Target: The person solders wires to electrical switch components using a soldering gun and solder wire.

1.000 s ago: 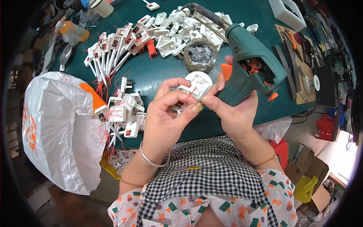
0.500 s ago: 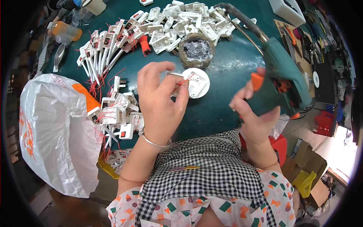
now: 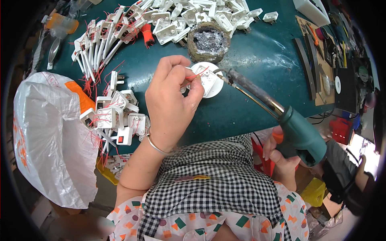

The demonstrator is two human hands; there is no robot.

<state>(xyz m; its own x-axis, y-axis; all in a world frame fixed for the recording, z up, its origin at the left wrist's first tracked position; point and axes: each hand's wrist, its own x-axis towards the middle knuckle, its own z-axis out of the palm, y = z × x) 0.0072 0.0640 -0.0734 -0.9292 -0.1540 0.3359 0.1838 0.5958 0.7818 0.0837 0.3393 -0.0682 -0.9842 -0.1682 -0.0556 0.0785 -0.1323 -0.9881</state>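
Observation:
My left hand [image 3: 173,100] pinches a thin red wire [image 3: 198,75] against a round white plastic part [image 3: 209,80] lying on the dark green table [image 3: 249,60]. My right hand [image 3: 283,158] grips the green handle of a soldering gun [image 3: 295,134] by the table's near edge. Its long dark barrel reaches up and left, and the bent tip [image 3: 219,72] touches the white part next to the wire.
A round pot of grey solder dross [image 3: 209,41] sits just beyond the white part. White plug housings with red wires lie heaped at top [image 3: 189,16] and at left [image 3: 116,116]. A white plastic bag [image 3: 48,136] hangs left. Tools lie on a board [image 3: 321,48] at right.
The right hand has taken up the soldering gun and swung its tip onto the white part. The left hand stays on the part, now holding the red wire down.

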